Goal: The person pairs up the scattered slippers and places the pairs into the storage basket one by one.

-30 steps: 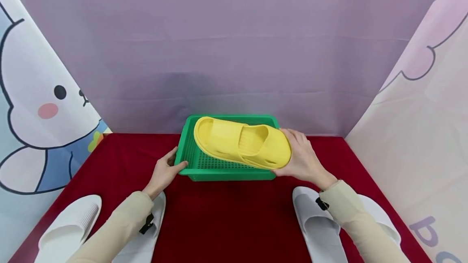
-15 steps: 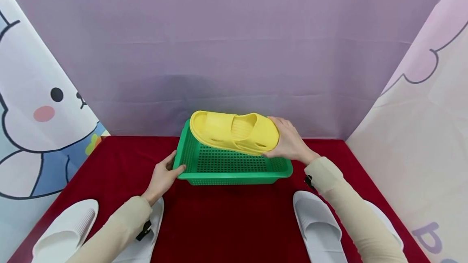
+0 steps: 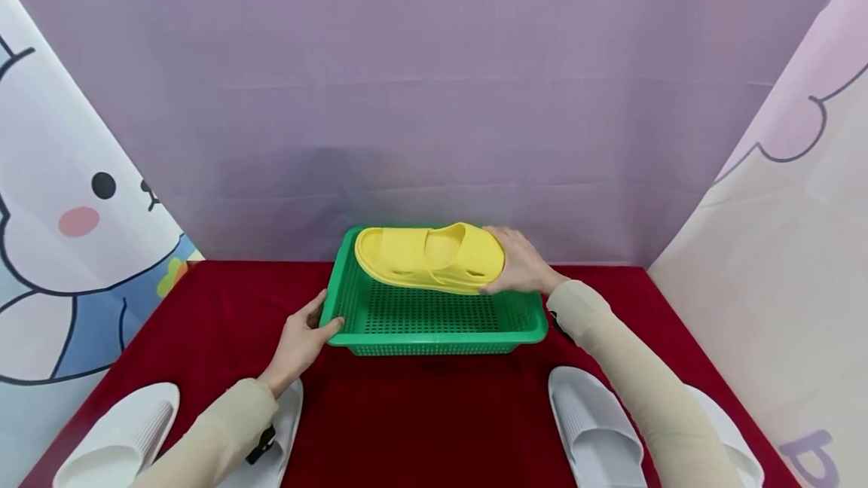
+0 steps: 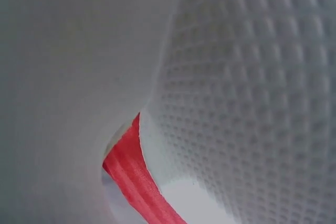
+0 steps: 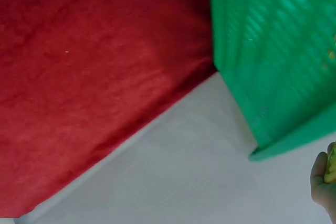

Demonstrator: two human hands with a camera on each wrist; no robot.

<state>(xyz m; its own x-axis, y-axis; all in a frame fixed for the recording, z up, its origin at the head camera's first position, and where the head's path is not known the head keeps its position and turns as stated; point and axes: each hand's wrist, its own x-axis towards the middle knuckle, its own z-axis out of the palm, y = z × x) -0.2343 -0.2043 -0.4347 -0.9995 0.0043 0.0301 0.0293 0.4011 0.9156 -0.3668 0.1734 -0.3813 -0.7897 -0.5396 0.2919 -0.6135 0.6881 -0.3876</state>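
Observation:
In the head view a yellow slipper [image 3: 407, 251] is over the back part of a green perforated basket [image 3: 434, 339], its toe end pointing left. My right hand [image 3: 521, 262] grips the other end of it, thumb in front and fingers behind. Whether the slipper touches the basket floor, I cannot tell. At the basket's left side my left hand [image 3: 300, 337] holds the rim, with the thumb on the front-left corner. The right wrist view catches the basket's side [image 5: 278, 56] and part of the right hand [image 5: 319, 182] at its edge. The left hand does not show in the left wrist view.
White slippers lie on the red cloth [image 3: 434, 420]: one far left [image 3: 122, 435], one under the left forearm [image 3: 288, 428], one right [image 3: 597, 428], one partly behind the right forearm [image 3: 732, 435]. A dimpled white surface [image 4: 252, 77] fills the left wrist view. A purple curtain [image 3: 434, 111] stands behind.
My right hand has carried the yellow slipper leftward over the basket, then lowered it and turned it more level. The left hand keeps its hold on the rim. The head view has shifted slightly.

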